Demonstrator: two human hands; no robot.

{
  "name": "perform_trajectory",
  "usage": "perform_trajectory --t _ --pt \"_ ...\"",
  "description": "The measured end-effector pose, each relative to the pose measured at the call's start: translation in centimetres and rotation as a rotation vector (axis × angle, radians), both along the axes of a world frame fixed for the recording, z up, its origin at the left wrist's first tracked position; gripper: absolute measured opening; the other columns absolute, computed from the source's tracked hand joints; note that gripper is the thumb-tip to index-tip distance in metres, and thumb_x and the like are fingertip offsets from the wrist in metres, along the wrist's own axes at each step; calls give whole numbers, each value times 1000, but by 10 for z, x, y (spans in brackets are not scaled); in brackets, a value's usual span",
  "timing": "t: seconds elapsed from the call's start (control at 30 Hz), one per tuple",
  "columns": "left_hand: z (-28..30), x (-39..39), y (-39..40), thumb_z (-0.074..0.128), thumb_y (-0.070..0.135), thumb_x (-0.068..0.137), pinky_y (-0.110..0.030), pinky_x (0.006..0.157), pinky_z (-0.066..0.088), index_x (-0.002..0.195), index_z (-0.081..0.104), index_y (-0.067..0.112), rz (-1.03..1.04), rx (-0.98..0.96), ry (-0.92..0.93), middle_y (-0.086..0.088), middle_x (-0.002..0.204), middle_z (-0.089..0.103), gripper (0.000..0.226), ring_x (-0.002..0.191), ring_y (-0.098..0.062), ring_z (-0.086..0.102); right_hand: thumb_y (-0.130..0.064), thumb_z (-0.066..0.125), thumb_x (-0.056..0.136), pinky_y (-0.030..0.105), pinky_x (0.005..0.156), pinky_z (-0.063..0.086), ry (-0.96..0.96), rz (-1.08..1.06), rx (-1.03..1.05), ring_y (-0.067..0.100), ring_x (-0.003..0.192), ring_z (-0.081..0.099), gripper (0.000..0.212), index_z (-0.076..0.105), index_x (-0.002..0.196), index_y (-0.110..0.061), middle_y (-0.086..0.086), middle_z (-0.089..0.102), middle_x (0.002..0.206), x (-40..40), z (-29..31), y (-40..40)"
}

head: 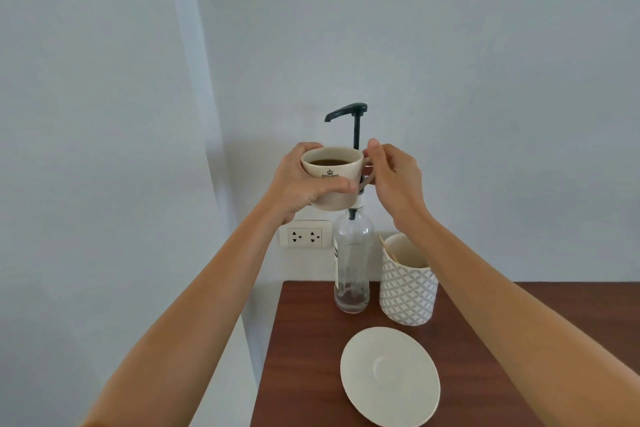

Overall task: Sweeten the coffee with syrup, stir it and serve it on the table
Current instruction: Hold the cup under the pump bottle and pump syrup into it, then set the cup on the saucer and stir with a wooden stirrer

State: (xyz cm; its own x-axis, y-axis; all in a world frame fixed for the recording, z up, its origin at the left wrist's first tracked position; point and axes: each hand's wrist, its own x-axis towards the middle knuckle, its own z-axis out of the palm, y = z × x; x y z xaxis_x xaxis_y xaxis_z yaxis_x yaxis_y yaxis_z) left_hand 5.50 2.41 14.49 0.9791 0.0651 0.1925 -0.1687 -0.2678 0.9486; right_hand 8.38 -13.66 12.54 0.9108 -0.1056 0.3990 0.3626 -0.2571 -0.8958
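While the cup (332,178) hangs in the air under the black spout of the pump (347,112), both hands are on it. The left hand (300,184) wraps the cream body from the side, fingers (337,188) curled tight against the wall with the thumb at the rim. The right hand (394,180) is over at the handle, fingers pressed together and pinching it from the outside. Dark coffee sits nearly level inside, well above the desk (304,340). Right behind the cup stands the clear syrup bottle (352,267), upright on the brown desk near the wall, with only a shallow layer of liquid at its bottom. Just beside it on the right is a patterned holder (408,291) with 1 thin wooden stick (388,248) leaning inside. Nearer to us, a cream saucer (390,376) lies flat and bare. A double wall socket (305,236) shows behind the left wrist.
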Motion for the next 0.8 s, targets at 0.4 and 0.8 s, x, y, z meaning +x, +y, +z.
perform_trajectory --t 0.4,0.8 --pt "-44 -21 -17 96 43 33 -32 88 58 119 56 30 -57 55 -162 7 107 73 96 102 -9 70 -29 35 109 38 76 59 19 193 23 22 84 72 44 74 102 -9 12 77 91 -30 -30 -28" --pt "-169 -60 -54 98 42 44 -13 92 47 123 52 40 -91 144 -144 23 114 67 91 113 -1 63 -23 40 108 26 75 60 216 192 72 20 89 73 36 75 103 -18 5 77 92 -69 -146 -67"
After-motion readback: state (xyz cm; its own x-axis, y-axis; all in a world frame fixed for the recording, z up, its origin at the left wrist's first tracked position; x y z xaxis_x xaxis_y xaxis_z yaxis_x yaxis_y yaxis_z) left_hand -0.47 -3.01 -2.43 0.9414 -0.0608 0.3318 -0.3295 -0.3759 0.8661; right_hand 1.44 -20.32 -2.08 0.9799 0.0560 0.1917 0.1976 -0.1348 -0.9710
